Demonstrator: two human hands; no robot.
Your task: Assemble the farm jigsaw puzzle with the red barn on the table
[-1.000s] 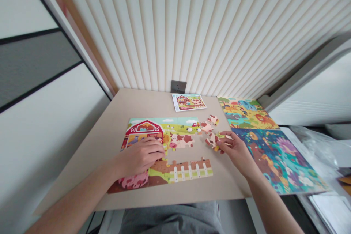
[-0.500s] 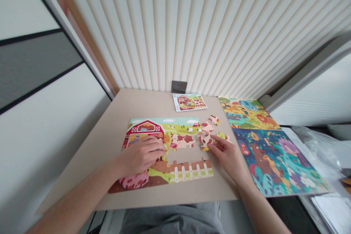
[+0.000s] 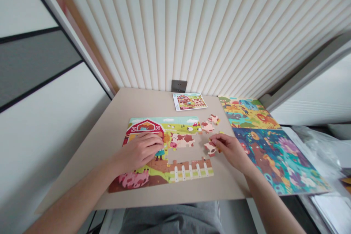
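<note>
My left hand [image 3: 144, 150] lies palm down on the partly assembled farm puzzle [image 3: 157, 176], over the red barn, its fingers loosely bent and holding nothing. Between thumb and fingertips, my right hand [image 3: 230, 150] pinches a puzzle piece [image 3: 210, 148] with white and brown cow markings. That piece is just right of the gap between the cow section [image 3: 182, 140] and the fence row [image 3: 189, 172]. Two loose cow-patterned pieces, an upper one [image 3: 214, 119] and a lower one [image 3: 207, 127], lie beyond my right hand. Its fingers partly hide whatever lies beneath them.
A reference card [image 3: 190, 102] with the farm picture lies at the back, near a wall socket [image 3: 179, 86]. On the right are two finished puzzles, a yellow savanna one [image 3: 246, 111] and a dark forest one [image 3: 282, 161]. A ribbed white wall [image 3: 175, 29] borders the table [image 3: 131, 98].
My right hand has drawn slightly right, and the puzzle piece in it has turned and moved a little toward me. My left hand has shifted slightly over the barn.
</note>
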